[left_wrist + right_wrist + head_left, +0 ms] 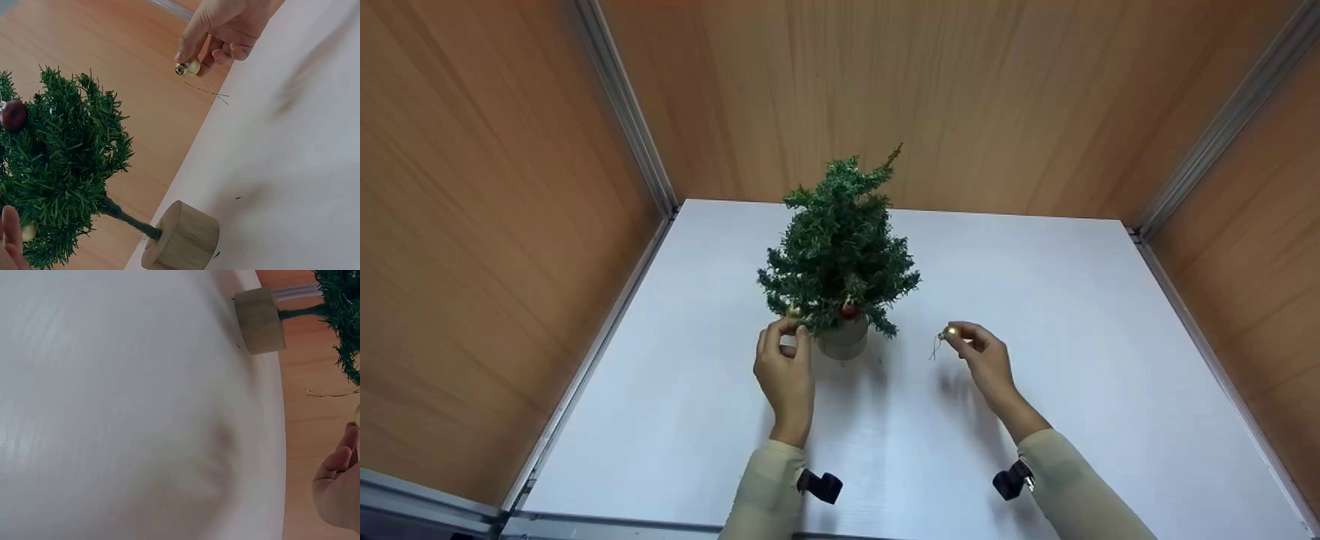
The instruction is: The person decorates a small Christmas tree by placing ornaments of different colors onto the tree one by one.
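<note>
A small artificial Christmas tree (840, 240) stands upright on a round wooden base (188, 239). My left hand (785, 367) is at its lower left branches, fingertips right at a gold ball ornament (793, 310); whether they pinch it I cannot tell. In the left wrist view, part of that hand (10, 247) shows beside the ball. My right hand (986, 364), to the right of the tree and above the table, pinches another gold ball ornament (952, 331) between thumb and fingers. Its thin gold string (208, 91) dangles free. A red ball ornament (849, 309) hangs low on the tree's front.
The white table (1080, 300) has wood-grain panels (960, 105) at its back and sides, joined by metal rails (630, 105). Small dark bits (238, 197) lie on the tabletop near the tree's base. Both sleeved wrists carry a small black camera (820, 486).
</note>
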### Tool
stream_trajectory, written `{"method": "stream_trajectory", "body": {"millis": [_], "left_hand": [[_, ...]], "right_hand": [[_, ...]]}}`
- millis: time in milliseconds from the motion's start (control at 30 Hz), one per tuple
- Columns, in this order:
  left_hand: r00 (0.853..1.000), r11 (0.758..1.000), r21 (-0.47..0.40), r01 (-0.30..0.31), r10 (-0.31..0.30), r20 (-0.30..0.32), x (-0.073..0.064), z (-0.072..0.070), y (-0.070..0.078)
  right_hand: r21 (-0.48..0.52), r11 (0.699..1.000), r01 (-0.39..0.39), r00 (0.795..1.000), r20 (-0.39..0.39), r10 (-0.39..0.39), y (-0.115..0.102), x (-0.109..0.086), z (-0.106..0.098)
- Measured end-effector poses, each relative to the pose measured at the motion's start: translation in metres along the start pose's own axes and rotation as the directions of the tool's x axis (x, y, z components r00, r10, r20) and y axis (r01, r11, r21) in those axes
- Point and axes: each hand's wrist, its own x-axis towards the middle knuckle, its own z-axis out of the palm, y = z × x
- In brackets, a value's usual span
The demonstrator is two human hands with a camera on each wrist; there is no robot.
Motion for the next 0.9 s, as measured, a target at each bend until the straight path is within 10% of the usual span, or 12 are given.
{"method": "stream_trajectory", "body": {"millis": [900], "left_hand": [[0.998,0.998,-0.02,-0.051,0.052,0.021,-0.011,-0.002,-0.001]], "right_hand": [[0.029,0.994,0.109,0.993,0.046,-0.11,-0.033,-0.011,0.012]]}}
